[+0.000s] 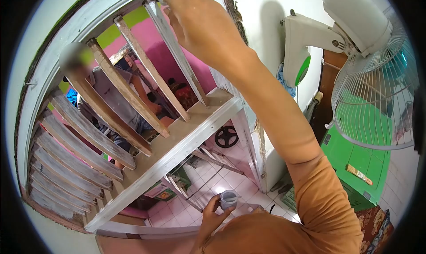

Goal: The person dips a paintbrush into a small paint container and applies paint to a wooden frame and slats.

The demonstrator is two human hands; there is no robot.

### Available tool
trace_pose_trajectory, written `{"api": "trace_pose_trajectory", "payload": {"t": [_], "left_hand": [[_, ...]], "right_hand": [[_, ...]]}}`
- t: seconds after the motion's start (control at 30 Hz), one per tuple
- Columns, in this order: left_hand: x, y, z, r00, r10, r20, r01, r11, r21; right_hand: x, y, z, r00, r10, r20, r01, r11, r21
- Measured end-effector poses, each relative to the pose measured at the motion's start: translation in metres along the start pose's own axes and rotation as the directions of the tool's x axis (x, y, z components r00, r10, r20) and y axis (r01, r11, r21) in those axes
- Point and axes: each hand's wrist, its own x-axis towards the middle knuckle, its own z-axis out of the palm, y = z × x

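Note:
My left hand (214, 216) is low in the view, its fingers wrapped round a small plastic cup (229, 202) with greyish-white paint inside. My right arm reaches up to the top edge of the frame. There my right hand (193, 21) is closed at the upper end of a slat (175, 45) painted pale grey. Its fingertips are partly cut off, and whatever they pinch is too hidden to name. The slat belongs to a wooden window grille whose upper frame (95, 15) is pale grey. Nearby slats (142, 61) show brown wood with patchy whitish coating.
A wall fan (372, 81) juts out at right, above a green cabinet (355, 156) with a paintbrush (359, 174) on top. A wooden sill (177, 143) runs below the slats. Behind the grille is another person (117, 94). Tiled floor (208, 183) lies below.

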Motion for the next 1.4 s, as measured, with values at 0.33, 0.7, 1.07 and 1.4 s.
{"api": "trace_pose_trajectory", "payload": {"t": [0.33,0.7,1.07,1.4], "left_hand": [[0.000,-0.003,0.010,1.000,0.008,-0.030,-0.009,0.999,-0.039],[0.004,-0.007,0.003,1.000,-0.010,0.001,0.010,0.999,-0.034],[0.007,-0.019,0.001,0.999,0.025,-0.045,-0.027,0.998,-0.053],[0.014,-0.005,0.001,1.000,-0.010,-0.004,0.010,1.000,0.008]], "right_hand": [[0.001,-0.006,-0.016,0.991,-0.014,0.134,0.018,0.999,-0.029],[-0.027,-0.020,-0.015,0.994,0.080,-0.068,-0.079,0.997,0.010],[-0.005,-0.007,0.013,0.987,0.114,-0.109,-0.109,0.993,0.053],[0.001,-0.006,0.022,0.983,0.175,0.048,-0.174,0.984,-0.031]]}}
